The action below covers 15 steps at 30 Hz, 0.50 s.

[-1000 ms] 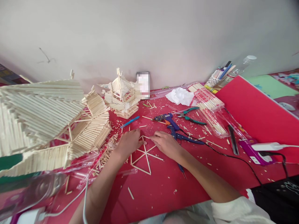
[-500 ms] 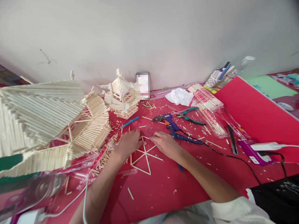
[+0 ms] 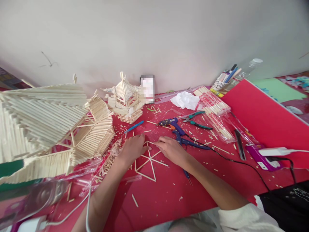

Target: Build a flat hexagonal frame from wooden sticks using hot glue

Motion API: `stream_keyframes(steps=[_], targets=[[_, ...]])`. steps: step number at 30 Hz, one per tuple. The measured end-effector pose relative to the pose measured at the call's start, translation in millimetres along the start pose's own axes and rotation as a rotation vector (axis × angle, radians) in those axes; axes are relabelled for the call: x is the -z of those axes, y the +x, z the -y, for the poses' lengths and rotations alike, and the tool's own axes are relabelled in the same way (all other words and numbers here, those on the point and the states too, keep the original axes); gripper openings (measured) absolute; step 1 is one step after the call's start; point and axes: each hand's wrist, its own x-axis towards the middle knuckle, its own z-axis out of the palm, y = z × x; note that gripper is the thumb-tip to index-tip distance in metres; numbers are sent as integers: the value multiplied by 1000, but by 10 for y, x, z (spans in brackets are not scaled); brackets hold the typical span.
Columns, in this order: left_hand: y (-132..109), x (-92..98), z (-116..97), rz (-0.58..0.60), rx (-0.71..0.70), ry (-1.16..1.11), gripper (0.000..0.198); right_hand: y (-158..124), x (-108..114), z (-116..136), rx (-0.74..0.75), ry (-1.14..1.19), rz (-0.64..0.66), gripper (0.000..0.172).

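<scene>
- Head cam: spoked stick frame (image 3: 150, 158) lay flat on the red tabletop (image 3: 173, 203), btwn & just below both hands; spokes met at one hub, w/ rim sticks along its near & L edges.
- L hand (image 3: 134, 148) was at the frame's far-L corner, palm down, fingers bent & mostly together, thumb reaching out over the far spoke. Couldn't tell if it pinched a stick.
- R hand (image 3: 170, 148) was at the frame's far-R edge, fingers close together, tips at the far rim stick. Pinch or just a press: couldn't tell.
- Beyond the frame, slightly R: hot glue gun (image 3: 172, 122), nozzle pointing L, black cord trailing R. Blue-handled pliers (image 3: 195, 144) were R of the frame; green-handled pliers (image 3: 200, 125) farther off that way.
- Beyond frame, slightly L: blue pen-like tool (image 3: 134, 127), then small stick pagoda (image 3: 126, 103), w/ phone (image 3: 147, 91) upright beside it.
- Well L of frame: big stick model (image 3: 48, 112); cut stick bits (image 3: 107, 166) lay btwn the two.
- Far R of frame: bagged sticks (image 3: 217, 112), next to crumpled white tissue (image 3: 185, 100).
</scene>
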Motion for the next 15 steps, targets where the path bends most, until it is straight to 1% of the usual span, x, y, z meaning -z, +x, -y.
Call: stream_keyframes(steps=[9, 15], targets=[[-2, 12, -6, -4, 1, 20, 37, 8, 2, 3, 8, 20, -7, 29], [-51, 74, -47, 22, 0, 35, 36, 3, 3, -20, -20, 67, -63, 25]])
